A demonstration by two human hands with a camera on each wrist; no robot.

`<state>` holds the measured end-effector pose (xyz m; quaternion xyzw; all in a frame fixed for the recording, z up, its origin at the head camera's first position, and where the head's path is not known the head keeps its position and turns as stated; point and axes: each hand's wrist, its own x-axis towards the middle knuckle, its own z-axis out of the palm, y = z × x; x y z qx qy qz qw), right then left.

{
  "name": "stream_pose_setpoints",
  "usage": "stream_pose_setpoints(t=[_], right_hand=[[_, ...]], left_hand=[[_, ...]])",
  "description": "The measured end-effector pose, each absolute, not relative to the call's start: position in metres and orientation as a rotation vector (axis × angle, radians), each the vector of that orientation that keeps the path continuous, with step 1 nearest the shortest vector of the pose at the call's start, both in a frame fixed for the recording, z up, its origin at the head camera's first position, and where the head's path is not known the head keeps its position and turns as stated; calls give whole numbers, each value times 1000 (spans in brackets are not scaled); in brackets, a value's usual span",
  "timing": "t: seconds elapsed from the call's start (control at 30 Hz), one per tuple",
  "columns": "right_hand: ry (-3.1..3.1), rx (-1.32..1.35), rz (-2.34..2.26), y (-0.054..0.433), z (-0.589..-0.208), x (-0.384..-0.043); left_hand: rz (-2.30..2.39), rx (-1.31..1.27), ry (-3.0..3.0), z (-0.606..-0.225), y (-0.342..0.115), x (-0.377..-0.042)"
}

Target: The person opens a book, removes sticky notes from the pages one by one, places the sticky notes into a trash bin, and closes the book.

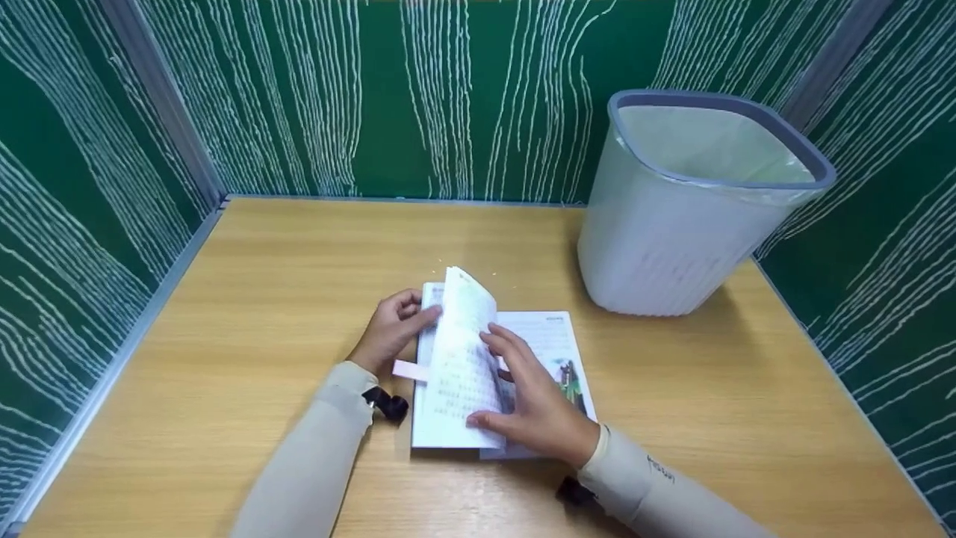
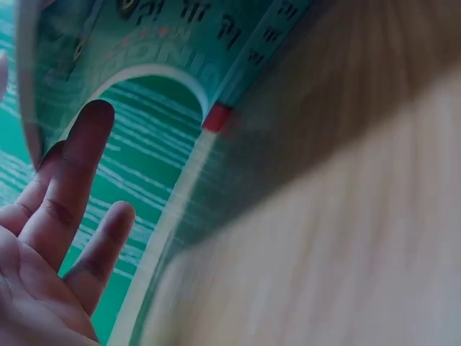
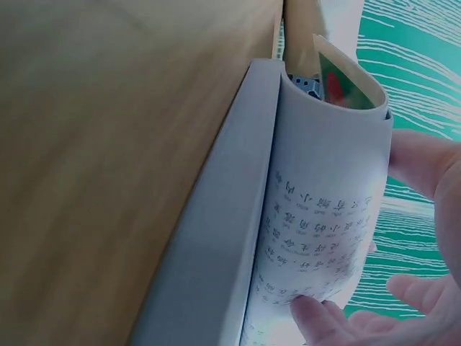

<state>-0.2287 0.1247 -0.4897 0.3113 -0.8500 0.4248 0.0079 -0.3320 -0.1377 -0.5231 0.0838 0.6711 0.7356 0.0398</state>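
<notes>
An open book [image 1: 532,329] lies on the wooden table, a colour picture on its right page. Some pages [image 1: 464,336] stand raised and curved over its left half. My left hand [image 1: 392,325] grips the left edge, thumb on top and fingers behind the cover [image 2: 169,47]. A pale pink paper strip [image 1: 410,370] sticks out at that edge. My right hand [image 1: 541,403] is spread over the raised pages, its fingertips touching them and no pinch showing. The right wrist view shows printed characters on the curled page [image 3: 324,166].
A white waste bin [image 1: 665,239] with a grey rim and a liner stands at the table's back right. Small white specks lie beyond the book. Green walls [image 1: 388,112] with pale streaks enclose the wooden table [image 1: 299,261] at the back and sides.
</notes>
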Motion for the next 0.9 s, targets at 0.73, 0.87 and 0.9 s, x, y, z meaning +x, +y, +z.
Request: stream_pose_setpoints(t=[0.73,0.87,0.9], right_hand=[[-2567,979,1397,138,-487,-229],[-2470,876,1377,147,-476,-233],[-2431,862,1409,150,-472,-234]], left_hand=[[2168,352,2029,-523,-143,-327],[2176,324,2041,-524,-140,-329],[2175,322,2045,-524,-140,-330]])
